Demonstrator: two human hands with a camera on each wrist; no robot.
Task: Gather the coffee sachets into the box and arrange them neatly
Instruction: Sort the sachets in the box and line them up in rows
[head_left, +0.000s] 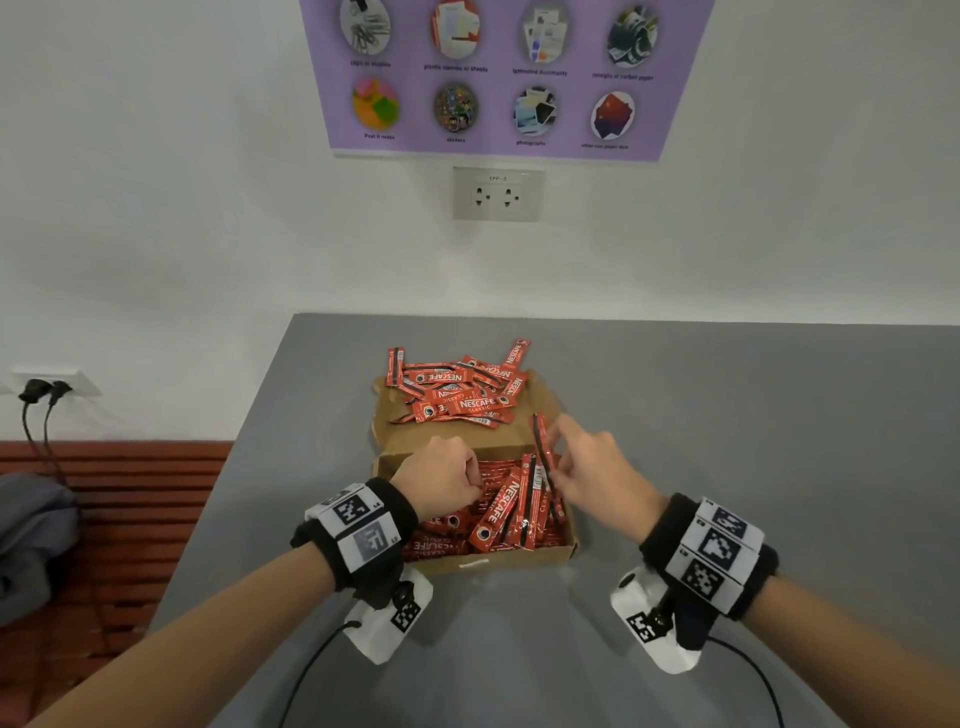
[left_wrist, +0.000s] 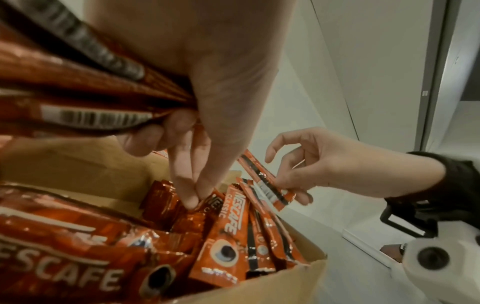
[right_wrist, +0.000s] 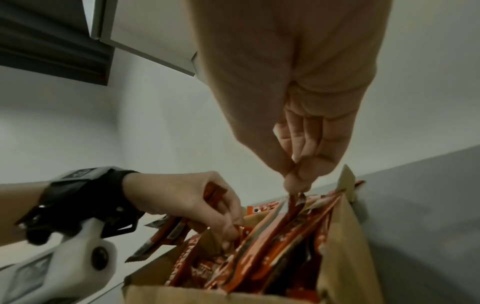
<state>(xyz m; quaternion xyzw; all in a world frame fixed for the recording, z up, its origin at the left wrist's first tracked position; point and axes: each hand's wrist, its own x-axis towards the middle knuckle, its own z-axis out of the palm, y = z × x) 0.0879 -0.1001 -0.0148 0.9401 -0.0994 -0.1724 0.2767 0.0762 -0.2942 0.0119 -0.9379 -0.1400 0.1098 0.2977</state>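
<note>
An open cardboard box (head_left: 493, 562) sits on the grey table (head_left: 753, 441), half filled with red coffee sachets (head_left: 501, 512), some lying flat, others leaning on edge. My left hand (head_left: 470, 480) is over the box's left side; it grips a bundle of sachets (left_wrist: 78, 92) in the palm, and its two outstretched fingertips (left_wrist: 192, 197) touch sachets inside. My right hand (head_left: 558, 462) pinches one sachet (head_left: 542, 449), which stands nearly upright above the box's right side. A loose pile of sachets (head_left: 457, 389) lies on the opened lid (head_left: 400, 436) behind the box.
The table meets a white wall with a socket (head_left: 497, 194) and a purple poster (head_left: 498, 78). Left of the table's edge are a red slatted bench (head_left: 119, 519) and a grey bag (head_left: 31, 530). Camera cables (head_left: 311, 670) trail over the near table.
</note>
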